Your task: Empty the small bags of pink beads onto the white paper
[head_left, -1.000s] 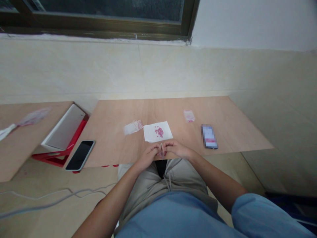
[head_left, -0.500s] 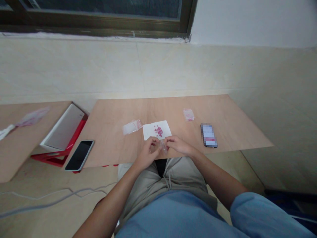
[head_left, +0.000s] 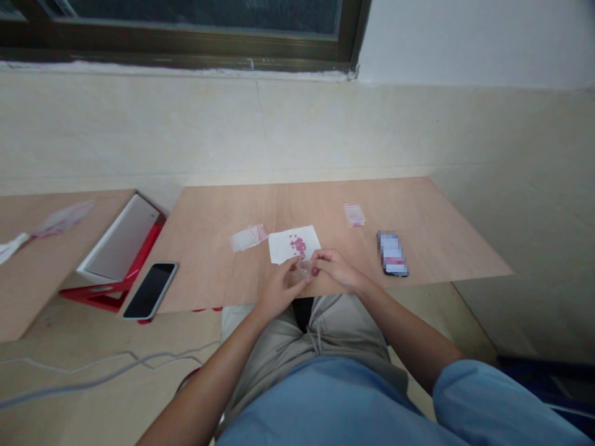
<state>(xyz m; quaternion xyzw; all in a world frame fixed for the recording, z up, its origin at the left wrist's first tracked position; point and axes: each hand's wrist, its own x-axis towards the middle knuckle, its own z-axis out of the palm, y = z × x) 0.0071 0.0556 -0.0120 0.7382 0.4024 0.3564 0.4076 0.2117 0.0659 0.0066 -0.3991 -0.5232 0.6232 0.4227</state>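
Note:
Over the front edge of the board, a small clear plastic bag (head_left: pixel 304 267) is held with its mouth rounded out. My left hand (head_left: pixel 280 289) grips the bag's left side between thumb and fingers. At the bag's right edge, my right hand (head_left: pixel 333 267) is closed in a pinch on it; the fingertips partly hide the hold. Just beyond the hands lies a white sheet of paper (head_left: pixel 279 246), with several small pink beads (head_left: pixel 298 244) in a loose cluster on it.
Clear plastic bags (head_left: pixel 249 238) lie left of the paper. Another small bag (head_left: pixel 354 215) with a pinkish tint is at the back right, near a lit phone (head_left: pixel 393 254). A dark-screened phone (head_left: pixel 150 291) rests at the board's left corner, beside a white box (head_left: pixel 118 241).
The bag's mouth has widened into a round opening. My right hand has shifted slightly, and my left fingers have moved a little along the bag. The beads and paper stay put.

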